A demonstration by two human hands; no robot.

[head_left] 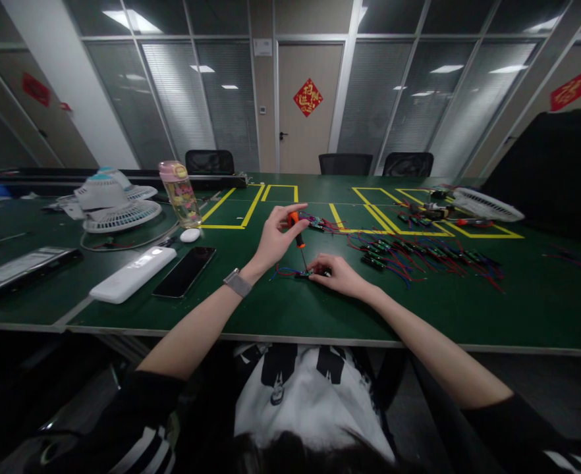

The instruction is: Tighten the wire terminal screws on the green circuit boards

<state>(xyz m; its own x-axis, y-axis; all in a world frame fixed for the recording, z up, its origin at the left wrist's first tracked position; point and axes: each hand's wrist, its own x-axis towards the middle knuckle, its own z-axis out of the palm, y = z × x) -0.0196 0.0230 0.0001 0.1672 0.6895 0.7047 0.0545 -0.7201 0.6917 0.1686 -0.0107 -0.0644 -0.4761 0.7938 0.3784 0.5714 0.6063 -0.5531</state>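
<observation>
The left hand (275, 237) holds an orange-and-black screwdriver (296, 229) nearly upright, its handle high and its shaft slanting down to a small circuit board (302, 274) on the table (271, 316). The upright hold seems meant to bring the tip straight down onto the board, with the wrist lifted out of the way. The left fingers are clamped on the handle: the thumb lies across its near side, and the index finger stretches out over the top, perhaps to steady it or press from above.

The right hand (340, 275) rests low on the table, its fingers curled and nearly together, gripping the board's right end between thumb and fingertips. This probably keeps the light board from sliding under the tool. The board lies flat in front of the person, its thin wires (284, 270) trailing off to the left, away from the right hand. At this size and blur, I cannot tell exactly what the tip meets on the board.

More wired boards (431, 251) lie in a loose row to the right, apparently kept within reach yet clear of the working spot. The phone (185, 272) and the white oblong device (133, 274) sit off to the left, beyond the left forearm.
</observation>
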